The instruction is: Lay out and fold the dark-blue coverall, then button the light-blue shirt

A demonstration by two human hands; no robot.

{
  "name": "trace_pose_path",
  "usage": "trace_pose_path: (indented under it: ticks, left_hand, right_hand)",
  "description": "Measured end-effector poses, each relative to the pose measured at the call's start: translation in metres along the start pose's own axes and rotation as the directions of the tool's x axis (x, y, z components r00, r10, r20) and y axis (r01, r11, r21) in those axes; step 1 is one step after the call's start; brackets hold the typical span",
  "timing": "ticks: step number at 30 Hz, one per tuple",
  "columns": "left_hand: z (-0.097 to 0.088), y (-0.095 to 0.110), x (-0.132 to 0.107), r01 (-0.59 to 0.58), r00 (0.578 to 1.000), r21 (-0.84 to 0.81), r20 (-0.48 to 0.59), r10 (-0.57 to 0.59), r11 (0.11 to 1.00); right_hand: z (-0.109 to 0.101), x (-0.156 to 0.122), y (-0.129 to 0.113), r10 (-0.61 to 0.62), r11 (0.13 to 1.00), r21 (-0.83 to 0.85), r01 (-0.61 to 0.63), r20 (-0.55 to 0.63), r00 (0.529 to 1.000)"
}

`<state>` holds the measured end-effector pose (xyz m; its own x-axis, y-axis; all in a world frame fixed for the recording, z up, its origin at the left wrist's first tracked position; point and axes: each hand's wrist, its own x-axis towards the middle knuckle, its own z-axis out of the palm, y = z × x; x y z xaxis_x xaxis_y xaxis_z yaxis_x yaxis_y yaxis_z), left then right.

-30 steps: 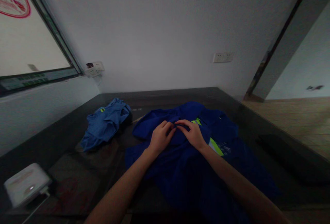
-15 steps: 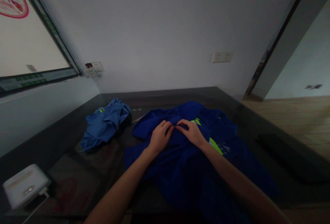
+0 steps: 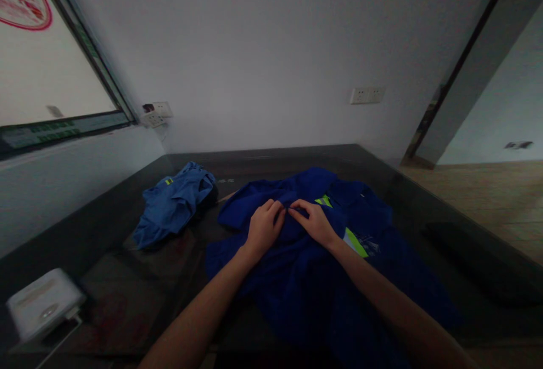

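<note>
A dark blue work jacket point(image 3: 305, 267) with yellow-green reflective strips lies spread and rumpled in front of me, partly hanging toward the near edge. My left hand point(image 3: 265, 224) pinches its cloth near the middle. Just to the right, my right hand point(image 3: 313, 222) pinches the same patch of cloth, thumb and forefinger together. The fingertips of both hands almost meet. Whatever small detail sits between them is too dark to make out.
The jacket lies on a dark glossy table point(image 3: 263, 159) against the wall. Further left is a crumpled lighter blue garment point(image 3: 176, 202). A white box with a cable point(image 3: 46, 304) sits at the near left, and a flat black object point(image 3: 479, 261) at the right.
Both hands stay pinched on the jacket with hardly any movement. The whole view has shifted very slightly.
</note>
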<state>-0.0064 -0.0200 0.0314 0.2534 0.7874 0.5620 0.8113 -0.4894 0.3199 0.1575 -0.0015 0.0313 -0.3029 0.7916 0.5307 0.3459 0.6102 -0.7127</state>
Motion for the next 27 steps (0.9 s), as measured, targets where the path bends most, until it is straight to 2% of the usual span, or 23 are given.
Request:
trace_pose_path:
  ticks: [4,7,9,12,16,21,27]
  left_hand:
    - [0.0019,-0.0013,-0.0025,-0.017,0.999,-0.038,-0.032,0.016,0.999]
    - [0.0018,-0.0015,-0.0025,-0.05,0.995,-0.198,-0.096,0.031,0.979]
    - [0.0017,-0.0013,-0.0011,-0.059,0.994,-0.322,-0.102,0.027,0.945]
    - [0.0024,-0.0018,0.0016,-0.001,0.998,-0.471,-0.06,-0.031,0.882]
    - [0.0023,-0.0036,0.0043,0.091,0.986,-0.593,-0.06,-0.156,0.8]
    - [-0.0025,-0.0031,0.0057,0.116,0.991,-0.604,0.019,-0.131,0.789]
    - [0.0017,-0.0029,0.0044,0.114,0.991,-0.578,0.009,-0.134,0.808]
  right_hand:
    - [0.0014,-0.0008,-0.0016,-0.004,1.0,0.024,0.004,0.008,1.0]
    - [-0.0002,-0.0006,-0.0027,-0.005,1.0,0.006,0.005,-0.054,0.999]
    - [-0.0019,-0.0003,-0.0032,-0.011,1.0,-0.014,0.01,-0.1,0.995]
    - [-0.0037,0.0001,-0.0036,-0.019,0.999,-0.03,0.015,-0.139,0.99]
    - [-0.0037,-0.0002,-0.0039,-0.024,0.999,-0.042,0.018,-0.145,0.989]
    - [-0.0032,-0.0012,-0.0051,-0.054,0.998,-0.048,0.05,-0.089,0.995]
    - [-0.0011,-0.0025,-0.002,-0.162,0.978,-0.149,0.148,-0.083,0.983]
